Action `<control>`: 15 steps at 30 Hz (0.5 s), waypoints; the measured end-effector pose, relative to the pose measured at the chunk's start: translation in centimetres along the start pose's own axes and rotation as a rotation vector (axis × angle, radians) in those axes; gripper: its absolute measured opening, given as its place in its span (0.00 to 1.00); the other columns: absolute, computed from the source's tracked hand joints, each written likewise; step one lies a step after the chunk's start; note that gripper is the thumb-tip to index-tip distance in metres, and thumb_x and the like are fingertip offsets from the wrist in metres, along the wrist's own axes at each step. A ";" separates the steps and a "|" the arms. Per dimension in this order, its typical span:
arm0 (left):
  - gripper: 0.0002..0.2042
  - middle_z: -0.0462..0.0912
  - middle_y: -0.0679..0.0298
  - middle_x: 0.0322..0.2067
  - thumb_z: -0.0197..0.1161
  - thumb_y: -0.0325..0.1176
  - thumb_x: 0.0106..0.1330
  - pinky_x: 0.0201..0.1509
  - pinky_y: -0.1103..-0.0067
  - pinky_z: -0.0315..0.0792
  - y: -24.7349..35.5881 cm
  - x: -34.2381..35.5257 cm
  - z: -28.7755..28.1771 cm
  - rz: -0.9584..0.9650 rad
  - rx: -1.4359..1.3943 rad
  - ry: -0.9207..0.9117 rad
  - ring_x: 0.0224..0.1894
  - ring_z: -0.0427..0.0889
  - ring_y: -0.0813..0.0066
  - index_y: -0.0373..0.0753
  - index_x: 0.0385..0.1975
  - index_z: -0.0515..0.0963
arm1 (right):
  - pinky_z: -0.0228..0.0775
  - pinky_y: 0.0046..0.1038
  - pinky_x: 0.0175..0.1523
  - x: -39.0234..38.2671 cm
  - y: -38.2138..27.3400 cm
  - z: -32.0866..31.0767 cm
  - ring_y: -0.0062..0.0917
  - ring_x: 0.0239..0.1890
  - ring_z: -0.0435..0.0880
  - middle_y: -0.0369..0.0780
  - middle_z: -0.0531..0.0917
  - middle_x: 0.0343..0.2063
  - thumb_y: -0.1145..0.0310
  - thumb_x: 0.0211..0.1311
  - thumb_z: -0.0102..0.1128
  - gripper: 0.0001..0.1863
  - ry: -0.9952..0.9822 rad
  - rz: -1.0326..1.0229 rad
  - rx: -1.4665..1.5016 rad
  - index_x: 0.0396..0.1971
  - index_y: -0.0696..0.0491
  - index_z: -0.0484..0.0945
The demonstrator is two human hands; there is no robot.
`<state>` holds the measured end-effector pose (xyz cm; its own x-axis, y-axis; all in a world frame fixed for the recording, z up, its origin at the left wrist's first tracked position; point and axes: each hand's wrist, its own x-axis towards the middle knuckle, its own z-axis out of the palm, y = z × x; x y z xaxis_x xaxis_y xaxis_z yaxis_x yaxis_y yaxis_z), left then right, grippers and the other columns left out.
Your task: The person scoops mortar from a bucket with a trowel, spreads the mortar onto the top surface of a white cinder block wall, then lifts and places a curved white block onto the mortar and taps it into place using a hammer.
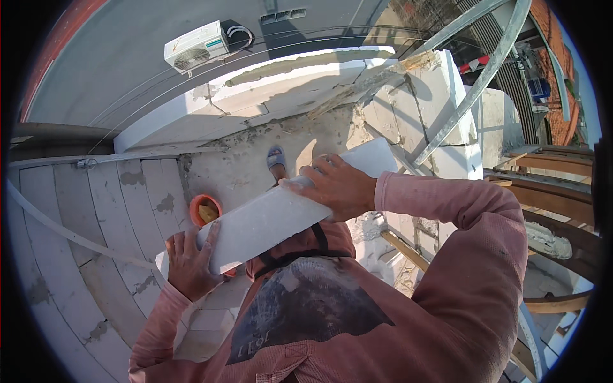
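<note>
A long white lightweight concrete block (268, 223) is held in front of my body, slanting from lower left up to upper right. My left hand (195, 258) is closed on its left end, fingers along the face and edge. Over its upper edge toward the right lies my right hand (335, 188), gripping with bent fingers. Part of the block's right end reaches past that hand. Below the block an orange bucket (205, 207) with something yellowish inside is partly covered by it.
Block walls rise at the left (89, 236), far side (236, 96) and right (421, 96), with wet-looking mortar on the far top. Metal poles (479, 83) cross at the upper right. Wooden beams (549, 185) lie at the right. An air-conditioner unit (196, 48) hangs on the grey wall.
</note>
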<state>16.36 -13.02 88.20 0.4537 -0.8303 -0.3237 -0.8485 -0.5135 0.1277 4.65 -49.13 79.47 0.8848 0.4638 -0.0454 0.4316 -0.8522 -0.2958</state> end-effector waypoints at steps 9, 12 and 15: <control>0.60 0.72 0.50 0.49 0.79 0.35 0.28 0.64 0.58 0.59 -7.5 10.5 -21.0 0.068 0.207 0.167 0.51 0.70 0.52 0.42 0.73 0.58 | 0.72 0.47 0.59 8.3 9.9 -23.4 0.46 0.57 0.74 0.47 0.72 0.54 0.51 0.40 0.78 0.61 -0.089 0.028 -0.265 0.75 0.44 0.50; 0.60 0.73 0.52 0.48 0.77 0.33 0.29 0.65 0.60 0.59 -7.6 12.1 -24.9 -0.019 0.157 0.253 0.51 0.71 0.54 0.42 0.74 0.56 | 0.70 0.47 0.62 10.3 12.9 -28.7 0.49 0.59 0.73 0.49 0.71 0.57 0.55 0.42 0.76 0.62 -0.106 0.035 -0.299 0.76 0.41 0.45; 0.61 0.72 0.56 0.47 0.78 0.32 0.28 0.63 0.65 0.61 -8.5 17.2 -26.9 0.135 0.094 0.369 0.49 0.70 0.57 0.46 0.74 0.56 | 0.61 0.43 0.69 9.1 22.2 -27.8 0.42 0.67 0.69 0.53 0.66 0.66 0.45 0.62 0.62 0.44 0.158 -0.162 -0.370 0.70 0.56 0.59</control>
<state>38.67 -28.80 106.72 0.3888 -0.9199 0.0509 -0.9209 -0.3862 0.0539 27.13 -70.53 99.06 0.8042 0.5804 0.1282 0.5755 -0.8142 0.0761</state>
